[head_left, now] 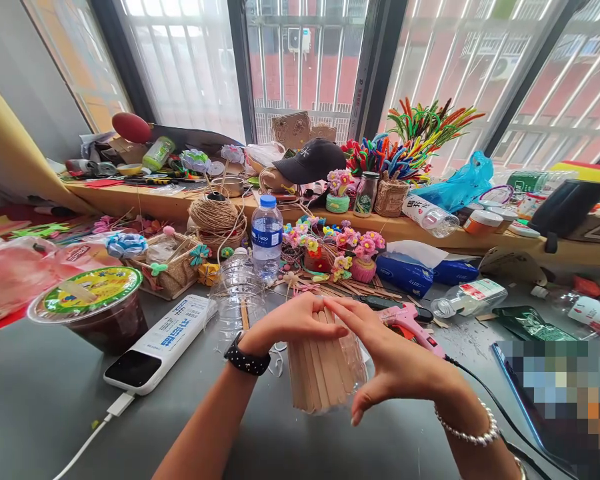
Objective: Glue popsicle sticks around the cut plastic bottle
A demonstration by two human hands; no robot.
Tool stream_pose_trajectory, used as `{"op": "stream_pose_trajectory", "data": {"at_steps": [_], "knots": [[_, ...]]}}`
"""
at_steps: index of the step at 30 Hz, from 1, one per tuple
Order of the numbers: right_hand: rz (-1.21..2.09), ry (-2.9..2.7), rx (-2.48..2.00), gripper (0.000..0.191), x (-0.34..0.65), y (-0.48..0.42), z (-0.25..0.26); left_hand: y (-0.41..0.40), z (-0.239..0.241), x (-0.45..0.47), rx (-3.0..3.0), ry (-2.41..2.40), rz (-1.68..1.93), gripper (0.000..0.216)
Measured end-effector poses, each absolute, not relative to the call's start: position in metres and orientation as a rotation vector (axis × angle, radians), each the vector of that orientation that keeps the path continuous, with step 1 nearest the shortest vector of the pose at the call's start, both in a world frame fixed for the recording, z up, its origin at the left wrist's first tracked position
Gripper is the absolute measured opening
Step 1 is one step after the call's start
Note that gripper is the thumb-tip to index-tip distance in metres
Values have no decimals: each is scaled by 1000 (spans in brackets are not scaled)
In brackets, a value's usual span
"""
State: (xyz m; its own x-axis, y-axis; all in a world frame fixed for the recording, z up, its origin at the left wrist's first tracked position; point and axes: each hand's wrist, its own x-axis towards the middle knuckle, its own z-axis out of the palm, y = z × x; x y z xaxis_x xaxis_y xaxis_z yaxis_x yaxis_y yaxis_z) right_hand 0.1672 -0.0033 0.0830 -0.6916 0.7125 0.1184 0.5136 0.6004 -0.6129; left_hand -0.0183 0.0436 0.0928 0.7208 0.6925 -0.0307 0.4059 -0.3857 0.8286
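A cut piece of clear plastic bottle, its near side covered with upright flat wooden craft sticks [319,373], stands on the grey table in front of me. My left hand [295,323] closes over its top from the left, thumb lying across the upper ends of the sticks. From the right, my right hand [390,353] reaches to the same top edge, where its fingertips meet those of the left. The right thumb is spread away, close to the lower right side of the bottle. Bare clear plastic shows on that side. Both hands hide the top rim.
Behind the hands are loose craft sticks [347,288], a pink glue gun [417,327] with a cord, and a crumpled clear bottle [237,293]. A lidded drink cup [93,307] and white power bank [163,343] are left; a tablet [555,407] lies right.
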Motion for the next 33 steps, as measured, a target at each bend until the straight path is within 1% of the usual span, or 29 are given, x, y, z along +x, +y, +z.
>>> {"op": "stream_pose_trajectory", "data": {"at_steps": [5,11,16,24,30,33], "knots": [[765,-2451,-906,109,160,0,78,51,87,-23,1990,738,422,34],[749,-2402,-890,103,158,3,76,55,82,-27,1991,825,381,37],[752,-2368,-931,100,159,5,75,55,83,-27,1958,778,423,32],[740,-2373,-949,100,158,3,77,54,83,-26,1910,785,419,35],[719,-2394,-946,102,163,3,77,48,90,-22,2040,831,423,35],[694,-2374,-956,103,173,4,80,40,98,-20,2144,880,492,37]]}}
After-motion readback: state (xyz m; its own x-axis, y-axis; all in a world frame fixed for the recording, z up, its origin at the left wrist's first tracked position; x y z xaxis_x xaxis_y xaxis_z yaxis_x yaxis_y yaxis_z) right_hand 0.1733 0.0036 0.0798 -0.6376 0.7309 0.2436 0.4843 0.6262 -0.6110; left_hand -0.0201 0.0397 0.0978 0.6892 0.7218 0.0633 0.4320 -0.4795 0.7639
